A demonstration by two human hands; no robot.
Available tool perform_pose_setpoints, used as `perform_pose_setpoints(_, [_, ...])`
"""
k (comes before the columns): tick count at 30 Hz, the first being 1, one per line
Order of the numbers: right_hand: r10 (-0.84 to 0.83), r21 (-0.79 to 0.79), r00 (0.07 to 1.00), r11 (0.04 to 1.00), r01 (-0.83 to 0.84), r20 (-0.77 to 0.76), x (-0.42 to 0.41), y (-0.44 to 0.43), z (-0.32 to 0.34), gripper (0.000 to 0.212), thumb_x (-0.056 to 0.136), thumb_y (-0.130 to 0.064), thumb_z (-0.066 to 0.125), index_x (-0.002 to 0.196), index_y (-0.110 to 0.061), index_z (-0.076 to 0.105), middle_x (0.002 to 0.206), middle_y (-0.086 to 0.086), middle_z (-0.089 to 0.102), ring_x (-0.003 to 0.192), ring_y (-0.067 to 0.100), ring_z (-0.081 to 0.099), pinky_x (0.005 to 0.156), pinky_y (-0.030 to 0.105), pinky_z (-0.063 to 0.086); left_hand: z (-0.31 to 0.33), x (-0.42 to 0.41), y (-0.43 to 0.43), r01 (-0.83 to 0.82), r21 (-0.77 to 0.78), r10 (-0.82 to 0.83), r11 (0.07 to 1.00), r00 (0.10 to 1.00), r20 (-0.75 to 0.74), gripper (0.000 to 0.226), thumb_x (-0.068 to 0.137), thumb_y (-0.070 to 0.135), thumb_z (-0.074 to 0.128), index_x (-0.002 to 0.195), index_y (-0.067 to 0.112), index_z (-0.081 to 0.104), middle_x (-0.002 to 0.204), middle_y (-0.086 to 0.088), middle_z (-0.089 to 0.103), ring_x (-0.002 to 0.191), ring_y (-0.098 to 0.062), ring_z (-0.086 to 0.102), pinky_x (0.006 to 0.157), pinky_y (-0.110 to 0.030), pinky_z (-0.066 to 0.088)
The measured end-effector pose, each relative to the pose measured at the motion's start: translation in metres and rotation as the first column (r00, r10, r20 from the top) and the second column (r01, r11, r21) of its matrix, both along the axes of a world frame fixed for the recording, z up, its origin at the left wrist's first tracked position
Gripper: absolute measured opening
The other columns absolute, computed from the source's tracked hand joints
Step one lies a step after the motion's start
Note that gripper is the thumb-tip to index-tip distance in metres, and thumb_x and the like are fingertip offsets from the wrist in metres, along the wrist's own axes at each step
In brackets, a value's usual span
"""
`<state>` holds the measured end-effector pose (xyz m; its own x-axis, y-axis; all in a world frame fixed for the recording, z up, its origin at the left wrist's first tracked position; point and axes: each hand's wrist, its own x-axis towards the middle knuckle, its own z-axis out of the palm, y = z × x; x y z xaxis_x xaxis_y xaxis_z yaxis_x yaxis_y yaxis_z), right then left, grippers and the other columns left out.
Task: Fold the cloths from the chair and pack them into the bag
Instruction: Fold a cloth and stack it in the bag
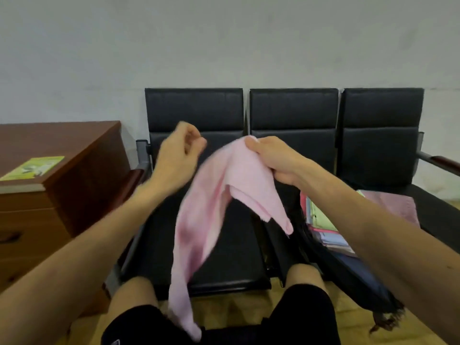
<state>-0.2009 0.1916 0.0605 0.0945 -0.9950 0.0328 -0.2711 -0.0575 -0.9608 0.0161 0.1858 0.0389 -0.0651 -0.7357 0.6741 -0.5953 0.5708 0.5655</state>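
Widest thing in view: the black padded three-seat chair (194, 108) against the pale wall, its right armrest cut off by the frame edge. Left of it stands the brown wooden cabinet (82, 145), only partly in shot.

On the seat right of centre lies the dark open bag (348, 270). Flat pink, green and blue pieces show inside, too smeared to name, and the right forearm covers much of its mouth. There is something frayed at its near corner, and it is hard to say what.

Now the light pink cloth (214, 195): it is up in the air over the left seat, unfolded, blurred, one corner flopping forward and its long tail dangling down to the black shorts. A dusty mauve cloth (395, 205) lies flat on the right seat, half hidden behind that forearm. A green-covered book (32, 168) rests on the cabinet.

The right hand (273, 158) clamps the pink cloth's top edge, fingers wrapped round it. The left hand (178, 155) hovers just beside the cloth, apart from it, fingers loosely curled toward the thumb with nothing visible between them, though blur softens it.
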Motion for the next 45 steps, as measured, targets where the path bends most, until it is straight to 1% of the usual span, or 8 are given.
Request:
perform_pose_setpoints(4, [-0.031,0.074,0.994,0.997,0.024,0.101,0.016,-0.005,0.016,0.034,0.102,-0.029,0.053,0.114,0.002,0.062,0.107,0.016,0.072,0.1,0.028,0.07,0.092,0.043,0.057,-0.012,-0.01,0.052,0.346,-0.03,-0.326,0.938,0.908,0.264,0.044,0.083,0.051,0.067,0.116,0.028,0.049,0.107,0.01,0.052,0.094,-0.006,0.052,0.078,-0.014,0.045])
perform_pose_setpoints(7, [-0.052,0.105,0.995,0.994,0.043,0.088,0.019,-0.004,0.016,0.036,0.1,-0.031,0.056,0.119,-0.001,0.061,0.108,0.014,0.072,0.098,0.029,0.071,0.091,0.046,0.057,-0.02,-0.006,0.051,0.313,-0.128,-0.208,0.941,0.835,0.509,0.067,0.078,0.066,0.062,0.131,0.027,0.046,0.125,0.006,0.041,0.106,-0.01,0.048,0.087,-0.021,0.047])
perform_pose_setpoints(10, [-0.064,0.127,0.998,0.99,0.061,0.024,0.018,-0.001,0.014,0.035,0.1,-0.032,0.057,0.12,-0.003,0.061,0.11,0.012,0.07,0.099,0.027,0.069,0.09,0.044,0.058,-0.019,-0.006,0.046,0.245,-0.314,-0.041,0.917,0.843,0.537,0.04,0.092,0.04,0.051,0.123,0.017,0.063,0.119,-0.006,0.049,0.099,-0.018,0.051,0.076,-0.029,0.052])
perform_pose_setpoints(19, [0.122,0.191,0.971,0.968,-0.162,0.205,0.003,0.015,0.012,0.047,0.094,-0.047,0.06,0.11,-0.004,0.067,0.104,0.009,0.072,0.093,0.022,0.07,0.08,0.036,0.058,0.006,-0.029,0.046,0.265,0.072,-0.266,0.961,0.964,0.002,0.017,0.097,0.016,0.059,0.101,0.025,0.073,0.092,0.013,0.072,0.089,-0.004,0.066,0.076,-0.014,0.052])
perform_pose_setpoints(26, [0.409,-0.041,0.844,0.906,-0.422,0.346,-0.006,0.027,0.006,0.073,0.073,-0.052,0.078,0.133,-0.018,0.055,0.131,0.016,0.062,0.122,0.035,0.059,0.102,0.052,0.049,0.032,-0.039,0.036,0.374,0.314,-0.166,0.873,0.832,-0.529,0.015,0.088,0.021,0.071,0.097,0.009,0.074,0.088,-0.006,0.077,0.082,-0.019,0.075,0.068,-0.028,0.059])
perform_pose_setpoints(32, [0.26,-0.115,0.945,0.964,-0.241,0.199,0.002,0.033,0.013,0.028,0.094,-0.023,0.065,0.121,-0.017,0.066,0.102,0.002,0.073,0.082,0.007,0.068,0.06,0.018,0.051,0.037,-0.041,0.033,0.471,0.467,-0.161,0.748,0.812,-0.561,0.027,0.099,0.036,0.056,0.107,0.016,0.071,0.094,-0.003,0.076,0.088,-0.019,0.073,0.075,-0.032,0.06])
perform_pose_setpoints(41, [0.113,-0.099,0.992,0.989,-0.106,0.061,-0.002,0.022,0.033,0.018,0.095,-0.024,0.058,0.093,-0.012,0.07,0.075,0.002,0.063,0.062,0.011,0.048,0.049,0.021,0.035,0.056,-0.033,0.029,0.401,0.441,-0.115,0.803,0.83,-0.545,0.025,0.1,0.02,0.046,0.113,0.017,0.067,0.111,-0.008,0.07,0.103,-0.025,0.066,0.084,-0.035,0.055])
perform_pose_setpoints(45, [-0.012,-0.095,1.0,0.995,0.013,0.014,-0.004,0.016,0.048,0.028,0.092,-0.028,0.061,0.097,-0.003,0.073,0.081,0.007,0.073,0.077,0.021,0.066,0.069,0.032,0.053,0.062,-0.027,0.031,0.339,0.394,-0.15,0.854,0.886,-0.439,0.024,0.087,0.008,0.063,0.103,0.024,0.069,0.096,-0.004,0.071,0.088,-0.018,0.067,0.071,-0.026,0.053])
